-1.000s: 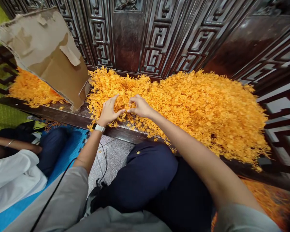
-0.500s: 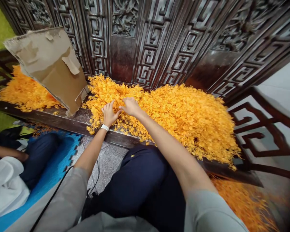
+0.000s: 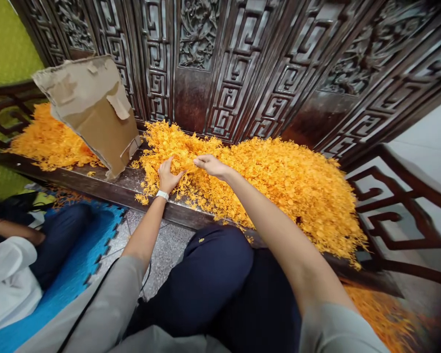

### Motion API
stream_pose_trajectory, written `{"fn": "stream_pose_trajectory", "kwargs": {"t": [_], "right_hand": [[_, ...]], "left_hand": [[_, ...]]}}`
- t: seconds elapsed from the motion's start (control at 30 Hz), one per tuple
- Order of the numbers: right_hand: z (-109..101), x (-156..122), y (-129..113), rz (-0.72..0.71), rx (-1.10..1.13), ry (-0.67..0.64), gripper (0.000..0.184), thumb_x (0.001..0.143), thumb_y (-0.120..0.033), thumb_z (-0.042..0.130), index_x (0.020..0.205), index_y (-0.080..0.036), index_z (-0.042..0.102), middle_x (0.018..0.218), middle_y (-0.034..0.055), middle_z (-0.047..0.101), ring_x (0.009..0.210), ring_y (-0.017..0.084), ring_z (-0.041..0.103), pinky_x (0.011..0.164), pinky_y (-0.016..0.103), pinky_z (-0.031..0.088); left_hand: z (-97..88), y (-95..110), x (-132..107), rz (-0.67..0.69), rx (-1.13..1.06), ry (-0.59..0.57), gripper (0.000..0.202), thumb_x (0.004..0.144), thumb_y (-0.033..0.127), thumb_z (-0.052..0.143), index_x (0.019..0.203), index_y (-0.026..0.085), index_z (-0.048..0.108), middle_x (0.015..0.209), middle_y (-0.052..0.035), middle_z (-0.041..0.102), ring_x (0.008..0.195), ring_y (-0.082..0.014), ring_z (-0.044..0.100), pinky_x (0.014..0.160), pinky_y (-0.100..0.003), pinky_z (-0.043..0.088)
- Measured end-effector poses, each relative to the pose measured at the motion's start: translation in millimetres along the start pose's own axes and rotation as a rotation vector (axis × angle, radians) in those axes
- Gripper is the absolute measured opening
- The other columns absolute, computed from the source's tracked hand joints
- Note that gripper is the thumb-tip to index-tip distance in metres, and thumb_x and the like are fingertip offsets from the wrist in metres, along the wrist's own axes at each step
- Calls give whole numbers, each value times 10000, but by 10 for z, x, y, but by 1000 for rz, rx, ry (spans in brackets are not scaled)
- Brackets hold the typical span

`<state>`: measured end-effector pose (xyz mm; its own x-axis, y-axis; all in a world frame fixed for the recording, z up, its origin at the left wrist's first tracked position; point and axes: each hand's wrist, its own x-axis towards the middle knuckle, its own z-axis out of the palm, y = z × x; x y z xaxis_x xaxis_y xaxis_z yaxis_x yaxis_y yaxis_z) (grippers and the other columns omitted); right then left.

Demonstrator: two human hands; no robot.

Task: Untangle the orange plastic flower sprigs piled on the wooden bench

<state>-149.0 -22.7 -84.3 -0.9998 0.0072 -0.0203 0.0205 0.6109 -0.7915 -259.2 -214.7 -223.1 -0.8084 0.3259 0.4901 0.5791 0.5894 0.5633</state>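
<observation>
Small yellow-orange, branched, flower-like pieces (image 3: 290,181) lie heaped along a dark wooden bench (image 3: 180,211). At the left part of this heap is my left hand (image 3: 168,176), thumb and fingers apart, its fingertips among the pieces. A white band circles that wrist. My right hand (image 3: 212,165) hovers just over the heap, to the right of the left one, with its fingers pressed together and pointing left. Whatever sits between those fingertips, if anything, is too small to tell.
A torn cardboard sheet (image 3: 99,117) stands tilted on the bench, with another orange heap (image 3: 53,139) behind it. Carved dark panels (image 3: 194,93) form the bench back. More orange pieces (image 3: 384,314) lie below right. Another person's arm (image 3: 14,230) shows at left, by a blue mat (image 3: 95,235).
My right hand has moved right, away from my left hand, and its fingers now lie together. The left hand stays at the heap, its thumb still apart. The view has shifted slightly.
</observation>
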Motion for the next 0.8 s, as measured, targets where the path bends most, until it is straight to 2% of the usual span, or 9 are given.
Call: {"fn": "stream_pose_trajectory", "kwargs": {"t": [0.07,0.13,0.2,0.27,0.4,0.57,0.67,0.8], "right_hand": [[-117,-100,-15,-25,97,-16,365,1058,-374,529,739,-215,452,690,-37,401,634,123,346,654,285,343],[-282,-171,-61,-29,196,-36,349,1022,-403,624,757,-212,499,707,-26,434,635,125,349,646,289,328],[-489,-215,-116,-15,277,-46,383,972,-441,708,738,-211,512,682,-27,421,613,123,320,613,291,293],[-726,-250,-160,-43,366,-1,424,950,-468,733,710,-212,496,659,-31,387,595,119,288,579,288,267],[-1229,-353,-230,-158,496,257,449,952,-489,712,694,-219,461,641,-31,355,571,114,284,531,261,272],[-1749,-623,-412,-151,555,499,493,965,-479,686,666,-233,381,587,-53,310,517,98,256,545,281,340],[-2108,-932,-595,-219,653,686,451,1002,-346,620,645,-241,365,559,-57,288,500,94,263,575,308,354],[-2624,-1516,-864,-275,683,838,365,1004,-202,553,652,-252,471,538,-49,334,501,96,312,576,329,341]], "left_hand": [[0,-49,43,-21,21,-6,757,896,481,708,1530,105,533,1482,-223,589,1361,-362,527,1159,-454,373],[-3,-94,91,-24,75,-58,763,862,442,729,1536,131,554,1480,-221,569,1357,-391,514,1137,-476,389],[-3,-121,144,-33,134,-104,785,836,431,736,1558,185,549,1485,-211,553,1367,-424,496,1120,-507,393],[0,-134,204,-99,184,-120,788,832,460,722,1548,180,551,1441,-226,572,1349,-451,499,1102,-530,397],[5,-155,359,-199,253,-148,769,832,569,690,1456,130,595,1376,-272,593,1312,-485,501,1091,-560,385],[-9,-142,581,-266,294,-238,796,856,598,616,1496,129,545,1454,-301,555,1357,-513,456,1106,-606,351],[-42,-112,700,-289,301,-275,844,857,629,589,1519,109,523,1498,-312,531,1388,-519,440,1131,-626,336],[-141,-119,824,-271,294,-319,1036,820,752,571,1614,107,401,1568,-332,472,1433,-540,414,1144,-660,332]]}}
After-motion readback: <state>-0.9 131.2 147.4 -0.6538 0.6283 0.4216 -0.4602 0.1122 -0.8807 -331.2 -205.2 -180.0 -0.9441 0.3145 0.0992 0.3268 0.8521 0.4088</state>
